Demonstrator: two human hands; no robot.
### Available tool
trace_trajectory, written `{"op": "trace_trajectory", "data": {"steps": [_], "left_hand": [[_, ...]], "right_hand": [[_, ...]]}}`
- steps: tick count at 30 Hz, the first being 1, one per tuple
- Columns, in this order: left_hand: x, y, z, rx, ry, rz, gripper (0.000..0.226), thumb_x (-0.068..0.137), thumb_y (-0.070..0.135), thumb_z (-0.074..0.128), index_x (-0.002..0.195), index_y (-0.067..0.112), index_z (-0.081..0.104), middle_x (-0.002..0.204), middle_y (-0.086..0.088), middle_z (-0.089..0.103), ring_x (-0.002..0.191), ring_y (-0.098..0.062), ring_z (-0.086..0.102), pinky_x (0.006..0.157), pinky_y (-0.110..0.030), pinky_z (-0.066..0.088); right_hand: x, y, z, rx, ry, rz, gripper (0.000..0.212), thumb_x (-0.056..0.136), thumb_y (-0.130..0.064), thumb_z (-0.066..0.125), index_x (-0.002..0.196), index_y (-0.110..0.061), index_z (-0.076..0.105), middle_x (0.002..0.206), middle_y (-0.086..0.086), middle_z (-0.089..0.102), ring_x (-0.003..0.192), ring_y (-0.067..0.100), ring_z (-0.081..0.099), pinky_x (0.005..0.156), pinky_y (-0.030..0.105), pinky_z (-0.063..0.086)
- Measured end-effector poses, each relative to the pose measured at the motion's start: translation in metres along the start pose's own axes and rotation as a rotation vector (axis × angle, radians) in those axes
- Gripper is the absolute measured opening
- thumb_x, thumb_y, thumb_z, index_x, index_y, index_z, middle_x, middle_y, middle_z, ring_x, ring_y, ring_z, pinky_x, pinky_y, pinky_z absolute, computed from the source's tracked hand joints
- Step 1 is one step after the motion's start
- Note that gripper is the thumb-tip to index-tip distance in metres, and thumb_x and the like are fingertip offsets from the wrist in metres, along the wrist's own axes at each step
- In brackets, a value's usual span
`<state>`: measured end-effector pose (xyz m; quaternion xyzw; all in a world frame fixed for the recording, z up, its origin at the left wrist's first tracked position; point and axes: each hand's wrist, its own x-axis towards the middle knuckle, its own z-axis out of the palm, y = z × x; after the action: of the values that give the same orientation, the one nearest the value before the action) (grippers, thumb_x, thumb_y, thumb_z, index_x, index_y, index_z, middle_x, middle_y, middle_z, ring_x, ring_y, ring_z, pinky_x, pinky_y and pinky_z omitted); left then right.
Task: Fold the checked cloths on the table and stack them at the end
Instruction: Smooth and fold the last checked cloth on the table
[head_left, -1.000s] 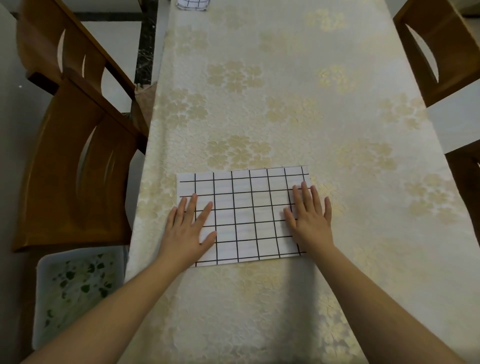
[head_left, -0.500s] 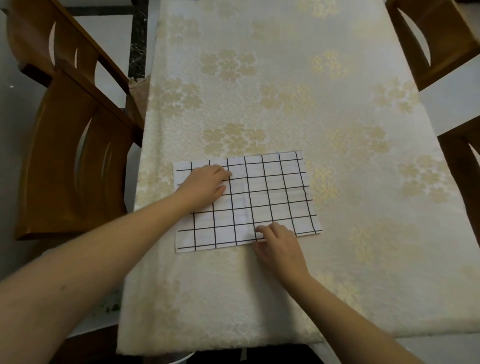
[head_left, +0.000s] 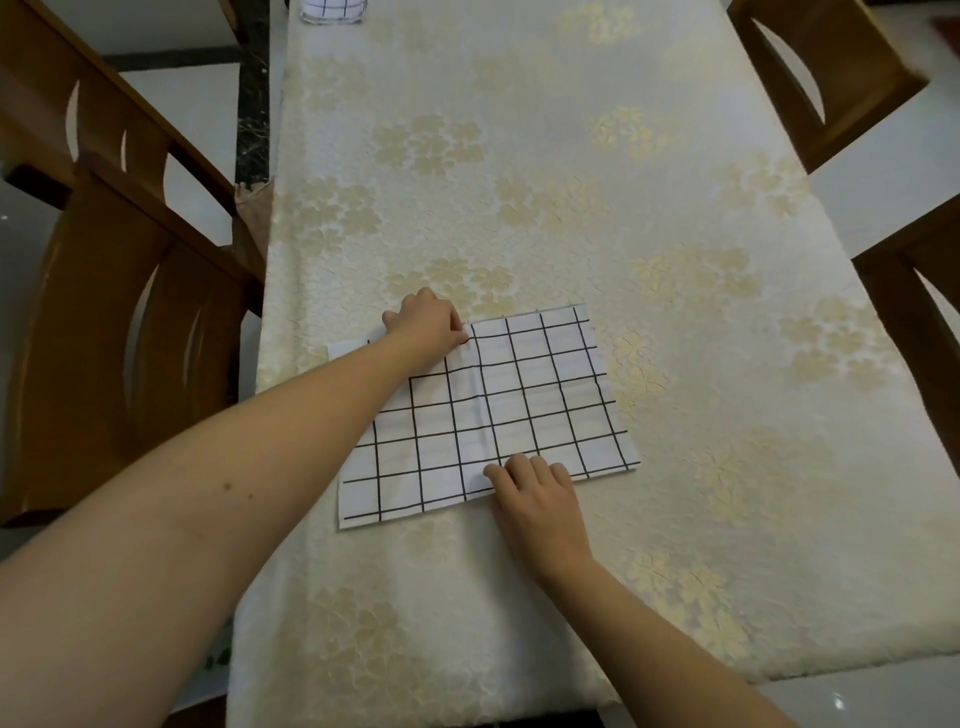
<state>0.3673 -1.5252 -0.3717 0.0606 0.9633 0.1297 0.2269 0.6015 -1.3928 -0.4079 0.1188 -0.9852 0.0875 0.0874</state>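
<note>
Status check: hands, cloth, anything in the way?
Left hand pinches far edge of checked cloth, right hand grips near edge. Cloth flat, part folded. Nothing blocking.

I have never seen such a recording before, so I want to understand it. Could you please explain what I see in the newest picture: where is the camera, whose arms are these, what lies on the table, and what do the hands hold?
There is no machine here. The camera sits on a person's head and looks forward and down, so the two bare arms are that person's own. A long table with a pale flowered cover fills the view, with wooden chairs on both sides. On it lies a white cloth with black checks, already folded to a rectangle. The left hand reaches across to the cloth's far edge, fingers curled there and seemingly pinching it. The right hand has curled fingers on the near edge, apparently gripping it. At the table's far end another checked cloth is partly in view.
</note>
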Motion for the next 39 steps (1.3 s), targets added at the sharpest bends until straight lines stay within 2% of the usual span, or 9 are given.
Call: {"op": "trace_trajectory", "data": {"steps": [4,9,15,22,27,30,34,36,39], "left_hand": [[0.002,0.001,-0.004,-0.022,-0.025,-0.002,0.014,0.09,0.045,0.064,0.091,0.031,0.061,0.119,-0.001,0.053,0.118,-0.026,0.046,0.097,-0.045,0.038],[-0.01,-0.014,-0.018,-0.307,-0.054,0.131,0.019,0.092,0.037,0.065,0.1,0.02,0.061,0.101,0.002,0.063,0.095,-0.018,0.058,0.077,-0.026,0.041],[-0.03,-0.03,-0.02,-0.496,-0.021,0.065,0.018,0.091,0.033,0.066,0.102,0.02,0.06,0.099,0.001,0.065,0.089,-0.016,0.059,0.076,-0.028,0.048],[-0.059,-0.033,-0.007,-0.643,-0.083,0.031,0.029,0.093,0.02,0.063,0.121,0.026,0.057,0.097,-0.003,0.069,0.088,-0.021,0.064,0.071,-0.031,0.048],[-0.078,-0.036,0.0,-0.635,-0.084,0.037,0.028,0.094,0.021,0.062,0.122,0.026,0.057,0.1,-0.003,0.063,0.086,-0.019,0.059,0.07,-0.028,0.045],[-0.085,-0.036,0.0,-0.652,-0.062,0.036,0.026,0.094,0.02,0.062,0.119,0.028,0.056,0.098,-0.003,0.061,0.087,-0.021,0.059,0.075,-0.032,0.048],[-0.098,-0.037,-0.006,-0.712,-0.053,0.027,0.026,0.095,0.019,0.061,0.119,0.028,0.056,0.098,-0.005,0.063,0.093,-0.025,0.063,0.08,-0.041,0.053],[-0.105,-0.037,-0.008,-0.671,-0.007,0.029,0.027,0.095,0.024,0.06,0.122,0.026,0.055,0.108,-0.005,0.062,0.101,-0.024,0.062,0.079,-0.037,0.05],[-0.122,-0.035,-0.013,-0.477,0.201,0.118,0.036,0.097,0.036,0.056,0.13,0.026,0.052,0.131,-0.004,0.052,0.122,-0.022,0.049,0.101,-0.039,0.043]], "right_hand": [[-0.001,0.006,-0.002,-0.017,0.102,-0.004,0.02,0.07,-0.006,0.077,0.083,-0.018,0.068,0.073,0.001,0.055,0.062,0.022,0.045,0.06,0.033,0.033],[-0.005,0.014,-0.021,0.062,0.292,0.046,0.007,0.086,-0.018,0.068,0.091,-0.019,0.073,0.072,0.001,0.057,0.063,0.022,0.049,0.06,0.032,0.036],[-0.019,0.022,-0.041,0.177,0.355,0.212,0.015,0.087,-0.023,0.063,0.095,-0.023,0.076,0.071,-0.005,0.06,0.066,0.015,0.05,0.066,0.029,0.032],[-0.023,0.006,-0.084,0.912,0.183,0.811,0.033,0.091,-0.006,0.062,0.098,-0.037,0.071,0.09,-0.026,0.069,0.086,-0.005,0.061,0.069,0.012,0.048],[-0.021,0.006,-0.106,1.177,0.129,0.946,0.027,0.096,-0.011,0.055,0.108,-0.029,0.07,0.091,-0.022,0.072,0.078,0.003,0.063,0.071,0.015,0.054],[-0.017,0.004,-0.119,1.286,0.136,0.969,0.025,0.088,-0.024,0.071,0.112,-0.029,0.069,0.103,-0.016,0.07,0.094,0.0,0.066,0.078,0.016,0.053],[-0.01,0.003,-0.136,1.209,0.181,0.913,0.032,0.084,-0.019,0.076,0.113,-0.029,0.067,0.1,-0.012,0.067,0.09,-0.006,0.064,0.077,0.014,0.054],[-0.005,0.002,-0.148,1.15,0.202,0.874,0.026,0.086,-0.016,0.074,0.108,-0.029,0.068,0.093,-0.006,0.066,0.085,-0.003,0.065,0.078,0.017,0.055],[0.003,0.0,-0.171,1.052,0.192,0.773,0.021,0.087,-0.017,0.072,0.106,-0.027,0.069,0.088,-0.007,0.066,0.082,0.0,0.065,0.077,0.018,0.055]]}}
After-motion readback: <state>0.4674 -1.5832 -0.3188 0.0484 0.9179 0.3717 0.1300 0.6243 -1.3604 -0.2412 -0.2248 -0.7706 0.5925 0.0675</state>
